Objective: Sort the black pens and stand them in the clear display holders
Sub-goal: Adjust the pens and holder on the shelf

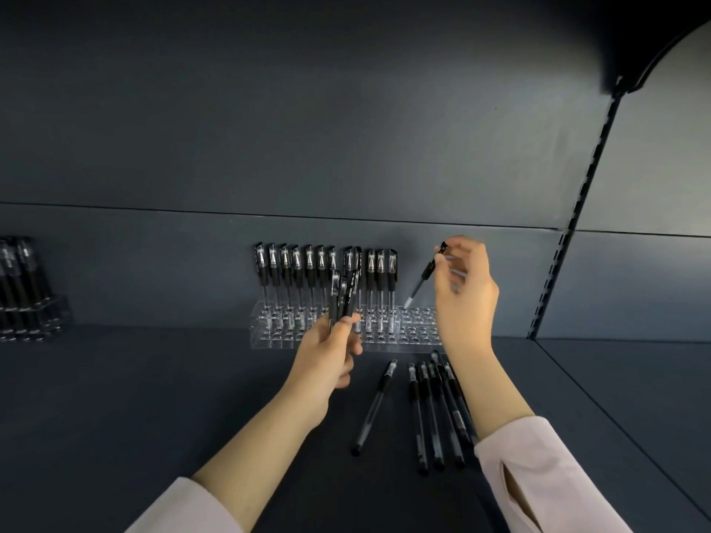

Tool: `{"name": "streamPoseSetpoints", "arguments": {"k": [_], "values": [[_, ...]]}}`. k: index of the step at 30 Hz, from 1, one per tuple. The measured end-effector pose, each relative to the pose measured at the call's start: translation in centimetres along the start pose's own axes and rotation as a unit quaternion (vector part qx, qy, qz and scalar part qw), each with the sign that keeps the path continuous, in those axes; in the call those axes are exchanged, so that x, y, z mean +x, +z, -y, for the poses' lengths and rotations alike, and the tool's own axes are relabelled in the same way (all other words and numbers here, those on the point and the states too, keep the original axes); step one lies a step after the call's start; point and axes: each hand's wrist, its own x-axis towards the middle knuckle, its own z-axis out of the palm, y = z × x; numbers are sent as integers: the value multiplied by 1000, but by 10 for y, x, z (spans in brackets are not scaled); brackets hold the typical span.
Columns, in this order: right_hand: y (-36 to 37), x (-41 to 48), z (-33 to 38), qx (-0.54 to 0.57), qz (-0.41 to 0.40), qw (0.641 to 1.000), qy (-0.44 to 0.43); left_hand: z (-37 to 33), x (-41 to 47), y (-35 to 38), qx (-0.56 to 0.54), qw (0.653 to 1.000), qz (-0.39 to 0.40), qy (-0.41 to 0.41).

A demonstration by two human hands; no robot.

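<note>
1. My right hand [465,290] is raised over the right end of the clear holder [421,328] and pinches one pen [425,274] near its cap. The pen is tilted, tip just above a back-row hole.
2. That hole sits just beside the standing row of pens [323,269].
3. My left hand [331,353] is lower, wrist straight, and grips a bundle of pens [344,294] upright in front of the holder's middle.
4. Loose pens [434,409] lie on the shelf [154,398] between my forearms.
</note>
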Motion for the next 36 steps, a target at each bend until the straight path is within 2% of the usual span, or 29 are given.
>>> {"name": "streamPoseSetpoints", "arguments": {"k": [8,15,24,29,31,34,36], "values": [[6,11,-11,-55,42,998,-11,-3,-3,1,17,1000,18,13],[19,8,-37,-175,153,970,-70,0,0,0,7,1000,25,17],[13,1,-38,-204,164,963,-56,3,0,-1,7,1000,24,18],[10,-4,-14,-144,109,982,-57,0,0,1,-21,999,27,-15],[13,-6,0,-91,148,985,11,-1,0,2,-29,999,34,-24],[16,-13,14,-5,219,970,103,-4,-4,3,-29,998,57,-9],[16,-17,19,54,230,961,142,-4,-5,3,-31,997,65,3]]}}
